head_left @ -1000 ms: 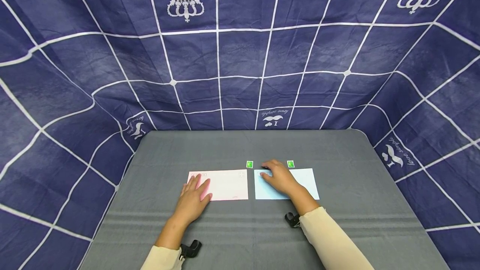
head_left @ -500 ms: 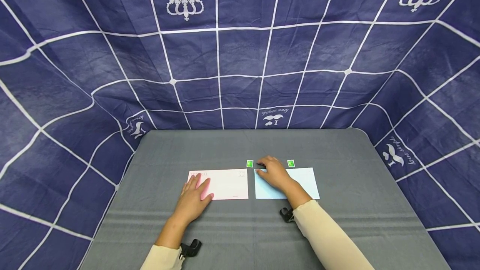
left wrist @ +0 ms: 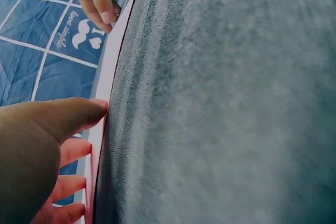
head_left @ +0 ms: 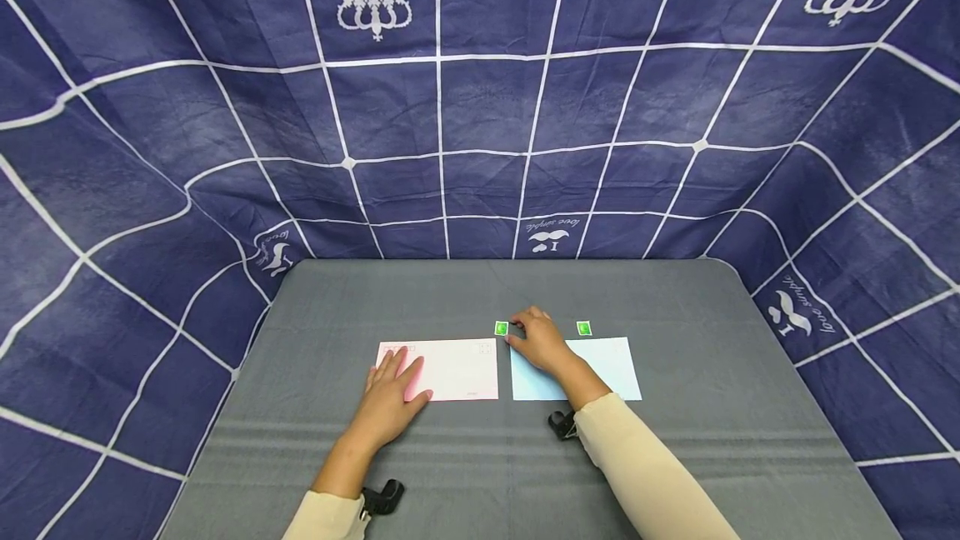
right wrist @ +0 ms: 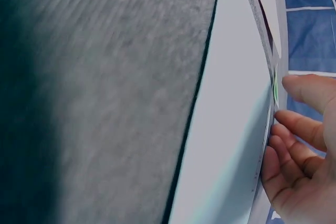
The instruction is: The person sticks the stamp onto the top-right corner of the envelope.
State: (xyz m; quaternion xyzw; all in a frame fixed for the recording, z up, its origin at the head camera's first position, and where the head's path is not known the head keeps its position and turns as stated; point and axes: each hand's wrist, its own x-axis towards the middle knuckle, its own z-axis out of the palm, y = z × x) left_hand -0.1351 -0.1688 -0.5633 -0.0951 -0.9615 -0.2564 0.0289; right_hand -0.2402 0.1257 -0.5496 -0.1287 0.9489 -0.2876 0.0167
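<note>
My left hand (head_left: pixel 384 407) rests with spread fingers on the left end of a pink envelope (head_left: pixel 457 369). In the left wrist view its thumb (left wrist: pixel 86 113) lies along the envelope's near edge. My right hand (head_left: pixel 543 347) hovers over the far left corner of a light blue envelope (head_left: pixel 611 369), its fingers bent and apart. Just left of those fingertips lies a small green stamp (head_left: pixel 501 328) with a white border. The right wrist view shows the green stamp (right wrist: pixel 275 92) near the gap between thumb and forefinger, not visibly pinched.
A second green stamp (head_left: pixel 584 328) lies beyond the blue envelope, right of my right hand. Everything sits on a grey cloth-covered table (head_left: pixel 675 473). Dark blue curtains (head_left: pixel 480 107) with white lines enclose its back and sides.
My right hand has slid left and slightly away from me, over the blue envelope toward the left stamp. The left hand, envelopes and stamps have stayed put.
</note>
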